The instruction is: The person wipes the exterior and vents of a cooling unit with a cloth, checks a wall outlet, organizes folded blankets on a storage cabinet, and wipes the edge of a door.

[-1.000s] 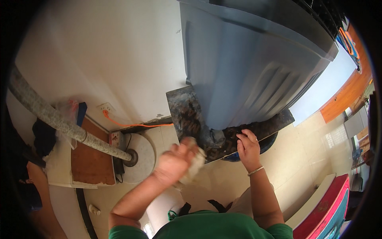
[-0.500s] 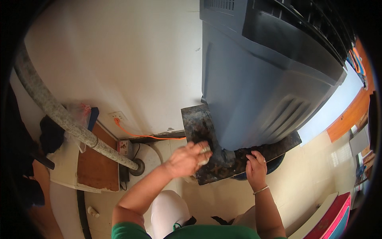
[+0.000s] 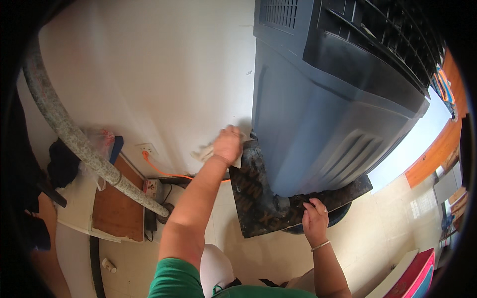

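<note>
1. Green sleeve [image 3: 174, 275] and a pale trouser leg [image 3: 214, 268] come nearest, on the person's side of the dark board [image 3: 248, 203].
2. The right hand [image 3: 315, 221], with a bangle at its wrist, has its curled fingertips at the board's near edge; whether it grips or merely rests there, I cannot tell.
3. Under that edge, right of the board's middle, bulges a rounded dark blue vessel [image 3: 343, 213]; the board hides whatever it holds.
4. The left hand [image 3: 227, 144] is closed around a bunched pale cloth [image 3: 203, 153], over the board's far left corner and close to the wall.
5. On the board stands a tall grey air cooler [image 3: 308, 114], covering much of its surface; a dark caster [image 3: 282, 202] sits at the cooler's near corner.
6. Left of the board, the left forearm [image 3: 191, 208] crosses in front of an orange cable [image 3: 171, 175], which runs from a wall socket [image 3: 145, 148].
7. Farther left of the board, a mottled pipe [image 3: 84, 144] slants across a brown-panelled cabinet [image 3: 119, 203]. Beside the pipe hangs a clear plastic bag [image 3: 98, 141] showing something reddish, too unclear to name.
</note>
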`<state>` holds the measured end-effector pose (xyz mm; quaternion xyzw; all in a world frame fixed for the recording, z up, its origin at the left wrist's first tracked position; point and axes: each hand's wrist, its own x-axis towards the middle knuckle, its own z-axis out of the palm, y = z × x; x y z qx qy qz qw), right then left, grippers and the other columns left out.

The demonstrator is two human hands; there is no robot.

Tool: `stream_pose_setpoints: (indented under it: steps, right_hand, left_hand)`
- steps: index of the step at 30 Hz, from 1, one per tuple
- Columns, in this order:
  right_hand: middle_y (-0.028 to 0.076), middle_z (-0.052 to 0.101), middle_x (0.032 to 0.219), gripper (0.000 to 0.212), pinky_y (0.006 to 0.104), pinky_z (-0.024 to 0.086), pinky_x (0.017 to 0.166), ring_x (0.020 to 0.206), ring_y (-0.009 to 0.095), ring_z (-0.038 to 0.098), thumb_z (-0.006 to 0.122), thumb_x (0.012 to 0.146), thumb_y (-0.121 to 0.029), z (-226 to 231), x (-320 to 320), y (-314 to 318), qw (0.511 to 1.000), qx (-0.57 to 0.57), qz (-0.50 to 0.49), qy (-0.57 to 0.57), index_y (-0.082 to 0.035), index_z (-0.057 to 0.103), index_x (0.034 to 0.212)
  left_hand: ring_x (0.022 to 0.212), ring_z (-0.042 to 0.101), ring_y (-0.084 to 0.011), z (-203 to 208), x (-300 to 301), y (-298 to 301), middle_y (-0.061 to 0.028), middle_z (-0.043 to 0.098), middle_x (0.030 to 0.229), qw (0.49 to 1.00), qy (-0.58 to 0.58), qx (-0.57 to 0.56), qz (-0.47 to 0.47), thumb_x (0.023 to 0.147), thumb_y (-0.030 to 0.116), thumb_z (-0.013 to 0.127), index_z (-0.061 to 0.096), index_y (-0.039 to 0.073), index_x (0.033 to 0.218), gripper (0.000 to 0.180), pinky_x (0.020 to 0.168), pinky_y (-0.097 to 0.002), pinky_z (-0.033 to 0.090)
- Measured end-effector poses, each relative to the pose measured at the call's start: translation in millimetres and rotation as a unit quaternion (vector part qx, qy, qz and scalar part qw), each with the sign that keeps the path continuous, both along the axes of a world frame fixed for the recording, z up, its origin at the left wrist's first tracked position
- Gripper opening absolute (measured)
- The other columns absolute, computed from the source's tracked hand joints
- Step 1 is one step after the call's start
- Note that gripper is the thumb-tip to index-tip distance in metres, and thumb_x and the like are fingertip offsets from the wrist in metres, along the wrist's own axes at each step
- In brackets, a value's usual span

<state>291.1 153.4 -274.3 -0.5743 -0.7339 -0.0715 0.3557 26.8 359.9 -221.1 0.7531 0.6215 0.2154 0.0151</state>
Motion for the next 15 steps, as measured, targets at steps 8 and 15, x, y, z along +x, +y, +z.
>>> stream_pose_setpoints:
  steps: [8, 15]
  right_hand:
    - [0.013, 0.053, 0.103, 0.022, 0.0393, 0.04, 0.082, 0.091, 0.031, 0.052, 0.057, 0.07, -0.006, 0, -1, 0, 1.0, -0.006, -0.005, -0.007, -0.002, 0.06, 0.091]
    - [0.013, 0.052, 0.103, 0.022, 0.0397, 0.039, 0.083, 0.093, 0.03, 0.051, 0.056, 0.071, -0.006, -2, -3, -1, 1.0, -0.009, -0.004, -0.024, -0.002, 0.059, 0.093]
  left_hand:
    - [0.1, 0.049, -0.0311, 3, 8, -70, -0.0145, 0.055, 0.096, 0.943, 0.061, -0.025, -0.325, 0.065, 0.007, 0.056, 0.051, 0.002, 0.104, 0.04, 0.086, -0.0348, 0.042]
    - [0.093, 0.053, -0.0316, -1, -4, -27, -0.0153, 0.051, 0.103, 0.979, -0.129, -0.084, -0.134, 0.069, 0.006, 0.061, 0.048, 0.002, 0.107, 0.041, 0.081, -0.0347, 0.045]
